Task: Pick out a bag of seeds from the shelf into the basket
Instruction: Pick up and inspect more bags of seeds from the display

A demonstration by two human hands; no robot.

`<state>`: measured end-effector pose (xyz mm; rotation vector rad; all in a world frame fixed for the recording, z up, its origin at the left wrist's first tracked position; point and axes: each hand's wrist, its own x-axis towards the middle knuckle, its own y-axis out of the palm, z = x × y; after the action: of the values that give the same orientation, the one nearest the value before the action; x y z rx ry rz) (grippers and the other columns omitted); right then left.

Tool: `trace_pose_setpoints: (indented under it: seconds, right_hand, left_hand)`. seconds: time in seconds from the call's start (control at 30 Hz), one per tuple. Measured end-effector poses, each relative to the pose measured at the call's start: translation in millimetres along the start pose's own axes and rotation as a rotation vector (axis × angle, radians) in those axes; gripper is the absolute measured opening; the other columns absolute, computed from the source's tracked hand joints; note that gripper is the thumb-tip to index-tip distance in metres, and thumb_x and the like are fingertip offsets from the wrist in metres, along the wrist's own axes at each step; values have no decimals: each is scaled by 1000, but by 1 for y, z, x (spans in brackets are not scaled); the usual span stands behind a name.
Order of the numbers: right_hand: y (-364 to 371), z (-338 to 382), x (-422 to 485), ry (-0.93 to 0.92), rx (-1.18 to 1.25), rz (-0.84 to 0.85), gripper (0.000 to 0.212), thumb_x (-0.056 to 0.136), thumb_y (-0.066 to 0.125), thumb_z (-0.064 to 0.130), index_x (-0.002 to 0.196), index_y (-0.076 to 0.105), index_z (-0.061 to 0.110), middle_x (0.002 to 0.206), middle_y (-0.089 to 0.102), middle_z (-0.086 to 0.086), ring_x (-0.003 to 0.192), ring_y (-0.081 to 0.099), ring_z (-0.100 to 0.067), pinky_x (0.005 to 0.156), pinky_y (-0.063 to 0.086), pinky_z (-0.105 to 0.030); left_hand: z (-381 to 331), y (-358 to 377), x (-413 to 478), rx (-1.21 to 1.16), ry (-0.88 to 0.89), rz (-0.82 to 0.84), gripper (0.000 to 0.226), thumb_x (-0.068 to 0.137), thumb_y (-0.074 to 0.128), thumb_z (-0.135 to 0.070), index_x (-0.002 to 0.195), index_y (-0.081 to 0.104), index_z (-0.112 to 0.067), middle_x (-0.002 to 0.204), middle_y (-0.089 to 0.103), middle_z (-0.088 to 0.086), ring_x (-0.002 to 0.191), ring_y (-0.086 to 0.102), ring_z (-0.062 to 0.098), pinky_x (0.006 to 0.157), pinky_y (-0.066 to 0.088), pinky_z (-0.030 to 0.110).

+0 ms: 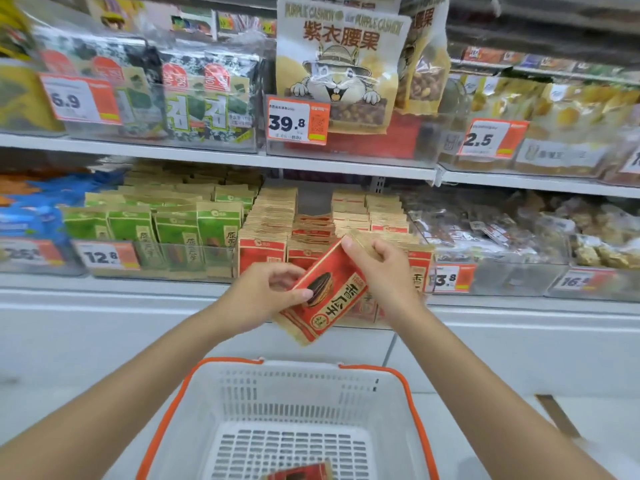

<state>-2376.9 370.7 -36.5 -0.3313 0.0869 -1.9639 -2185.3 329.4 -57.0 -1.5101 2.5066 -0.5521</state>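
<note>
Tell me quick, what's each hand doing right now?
Left hand: pinching the red seed bag on its left side.
Right hand: gripping the same bag's upper corner.

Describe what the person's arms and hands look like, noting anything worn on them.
The left hand and right hand wear no gloves, and no ring, watch or bracelet shows. The arms behind them are bare to the picture's edge, with no sleeve in view. The visible nails look short and unpainted.
</note>
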Motion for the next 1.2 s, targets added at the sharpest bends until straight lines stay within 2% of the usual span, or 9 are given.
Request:
trace_pose_setpoints:
  seconds: [0.37, 0.47, 0.57, 0.67, 0.77, 0.87, 0.93, 1.07, 1.2]
  right_hand:
    - [-19, 4, -5, 29, -14, 45, 21, 104, 44, 8, 109, 63, 15, 98, 69, 2, 65, 67, 1, 52, 56, -23]
    - [-27, 5, -9, 24, -28, 74, 29, 105, 38, 3, 112, 62, 19, 99, 68, -2, 72, 69, 0, 61, 57, -25]
    - [-32, 3, -12, 28, 3, 88, 36, 102, 38, -2, 108, 61, 25, 106, 67, -5, 95, 70, -15, 79, 59, -41]
    - [-34, -4, -11, 46, 57, 67, 36, 102, 47, 6, 133, 53, 22, 113, 67, -1, 107, 66, -19, 97, 53, -48]
    - [-35, -9, -13, 62, 61, 138, 63, 101, 55, 19, 156, 25, 26, 131, 62, 0, 110, 66, -16, 100, 52, -42]
    - [-26, -9, -24, 82, -23, 308, 81, 95, 66, 26, 158, 15, 28, 120, 63, 8, 101, 68, -12, 91, 56, -35]
    - [-15, -10, -33, 28, -100, 391, 78, 87, 75, 32, 150, 29, 34, 113, 65, 14, 102, 65, -3, 91, 54, -30]
    - [1, -21, -39, -77, -284, 324, 81, 70, 87, 41, 136, 41, 35, 120, 64, 16, 109, 63, -5, 98, 51, -34]
    - [-7, -19, -31, -20, -220, 424, 74, 80, 82, 16, 139, 40, 31, 113, 67, 11, 99, 67, -5, 91, 55, -33]
  left_hand:
    - [2, 11, -7, -89, -132, 100, 18, 88, 71, -13, 106, 71, -16, 92, 78, 1, 84, 75, 12, 64, 55, 16]
    - [-2, 9, -10, -100, -145, 116, 21, 88, 70, -15, 110, 71, -14, 94, 78, 3, 86, 75, 15, 64, 57, 19]
    - [-3, 8, -11, -87, -149, 137, 24, 87, 71, -17, 111, 71, -15, 95, 78, 3, 88, 75, 17, 71, 60, 26]
    - [-4, 9, -10, -99, -154, 108, 23, 86, 72, -18, 108, 71, -14, 93, 78, 3, 88, 75, 18, 79, 60, 34]
    - [-7, 9, -8, -205, -105, -64, 20, 83, 74, -18, 103, 72, -13, 90, 78, 4, 82, 75, 15, 78, 58, 33]
    - [-13, 14, -7, -360, -65, -259, 20, 82, 76, -15, 100, 68, -10, 87, 77, 4, 70, 73, 9, 62, 57, 22]
    - [-16, 19, -8, -395, -52, -305, 21, 82, 77, -16, 100, 67, -10, 89, 76, 4, 68, 72, 10, 56, 57, 22]
    - [-14, 27, -11, -330, -38, -322, 30, 79, 80, -18, 103, 65, -9, 90, 73, 6, 70, 71, 13, 59, 59, 25]
    - [-9, 24, -11, -387, -55, -299, 34, 78, 78, -20, 107, 65, -6, 93, 76, 9, 69, 73, 13, 57, 57, 25]
